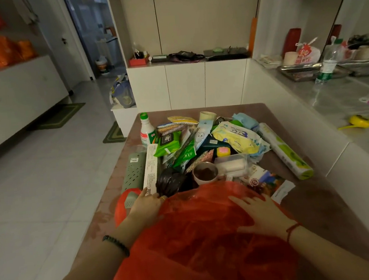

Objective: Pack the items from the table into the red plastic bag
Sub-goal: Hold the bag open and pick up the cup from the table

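A large red plastic bag [201,239] lies spread over the near part of the brown table [317,195]. My right hand [261,216] rests flat on top of the bag, fingers apart. My left hand [145,204] is at the bag's far left edge, its fingers touching a long white box [151,167] and a black crumpled bag [170,181]. Behind the red bag lies a heap of items: a yellow wipes pack [236,136], green packets [168,142], a cup [205,172], a green-capped bottle [146,129], a green roll [285,151].
A grey-green perforated holder [133,169] lies at the table's left edge, partly under a red flap. A steel counter [343,103] with a water bottle [328,63] and trays runs along the right. White cabinets [187,83] stand behind the table. Tiled floor lies to the left.
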Available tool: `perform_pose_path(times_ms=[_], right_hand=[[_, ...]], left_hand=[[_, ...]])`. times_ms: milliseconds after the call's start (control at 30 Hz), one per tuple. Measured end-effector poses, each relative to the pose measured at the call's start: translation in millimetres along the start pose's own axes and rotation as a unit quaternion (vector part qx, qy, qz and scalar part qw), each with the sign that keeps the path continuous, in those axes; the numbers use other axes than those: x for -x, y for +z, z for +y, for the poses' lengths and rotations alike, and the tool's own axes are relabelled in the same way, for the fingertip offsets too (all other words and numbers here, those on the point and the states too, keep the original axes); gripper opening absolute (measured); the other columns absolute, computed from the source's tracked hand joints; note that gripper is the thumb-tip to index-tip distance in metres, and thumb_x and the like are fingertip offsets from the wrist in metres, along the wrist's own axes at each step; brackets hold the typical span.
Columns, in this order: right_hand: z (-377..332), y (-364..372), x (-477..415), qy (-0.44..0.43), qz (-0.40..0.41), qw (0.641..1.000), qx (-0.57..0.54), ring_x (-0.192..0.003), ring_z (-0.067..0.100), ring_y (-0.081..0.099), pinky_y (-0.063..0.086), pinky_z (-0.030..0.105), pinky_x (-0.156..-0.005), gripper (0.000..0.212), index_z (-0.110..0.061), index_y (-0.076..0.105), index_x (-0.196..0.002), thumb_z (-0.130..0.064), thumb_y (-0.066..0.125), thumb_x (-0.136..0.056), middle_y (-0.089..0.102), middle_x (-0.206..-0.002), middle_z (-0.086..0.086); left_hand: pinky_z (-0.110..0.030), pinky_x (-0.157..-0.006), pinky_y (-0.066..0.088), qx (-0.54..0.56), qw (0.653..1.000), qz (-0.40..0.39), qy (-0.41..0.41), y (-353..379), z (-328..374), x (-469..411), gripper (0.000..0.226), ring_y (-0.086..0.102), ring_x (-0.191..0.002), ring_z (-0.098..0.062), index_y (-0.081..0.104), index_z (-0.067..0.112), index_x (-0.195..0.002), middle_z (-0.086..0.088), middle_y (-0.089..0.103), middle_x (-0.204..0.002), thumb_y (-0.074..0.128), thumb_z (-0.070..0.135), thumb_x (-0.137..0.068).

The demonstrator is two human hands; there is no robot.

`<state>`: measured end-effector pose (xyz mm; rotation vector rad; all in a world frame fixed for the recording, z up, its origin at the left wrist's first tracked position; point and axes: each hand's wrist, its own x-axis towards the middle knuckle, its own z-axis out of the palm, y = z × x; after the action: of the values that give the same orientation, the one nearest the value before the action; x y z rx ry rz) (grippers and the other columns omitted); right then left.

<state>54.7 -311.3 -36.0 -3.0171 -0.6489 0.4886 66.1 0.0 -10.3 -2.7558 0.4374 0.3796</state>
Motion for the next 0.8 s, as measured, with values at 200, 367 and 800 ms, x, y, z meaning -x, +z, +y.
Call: perform_pose_path(times_ms=[200,367,800], right_hand=[[-9.4,-47.4,-35.4,-0.005,0.238,0.965,-0.109,-0.096,0.010,0.057,0.043,0.027,-0.090,0.062,-0.026,0.058,-0.112,-0.066,0.020,-0.085,0.064,-0.108,-0.005],[-30.9,-74.5,-92.7,-0.005,0.154,0.979,-0.133,-0.135,0.026,0.034,0.042,0.040,-0.100,0.072,-0.026,0.022,-0.144,-0.044,0.057,-0.084,0.023,-0.152,0.005],[-36.6,-67.2,-137.8,0.054,0.118,0.974,-0.184,-0.108,0.035,0.053,0.052,0.040,-0.082,0.080,-0.030,0.031,-0.133,-0.042,0.074,-0.067,0.041,-0.128,0.014]], left_hand=[[-0.039,-0.112,0.025,0.055,0.998,0.019,-0.013,-8.3,-1.1,-0.3,0.056,0.046,-0.127,-0.024,0.033,0.021,-0.140,-0.003,0.047,-0.138,0.049,0.038,-0.090],[-0.038,-0.104,0.032,0.081,0.996,0.026,-0.029,-14.2,-1.3,-1.9,0.050,0.052,-0.118,-0.025,0.041,0.021,-0.133,-0.003,0.056,-0.127,0.050,0.039,-0.087],[-0.039,-0.105,0.028,0.104,0.993,0.011,-0.052,-16.3,-0.7,1.8,0.047,0.051,-0.120,-0.023,0.042,0.022,-0.133,-0.002,0.058,-0.126,0.049,0.038,-0.089]])
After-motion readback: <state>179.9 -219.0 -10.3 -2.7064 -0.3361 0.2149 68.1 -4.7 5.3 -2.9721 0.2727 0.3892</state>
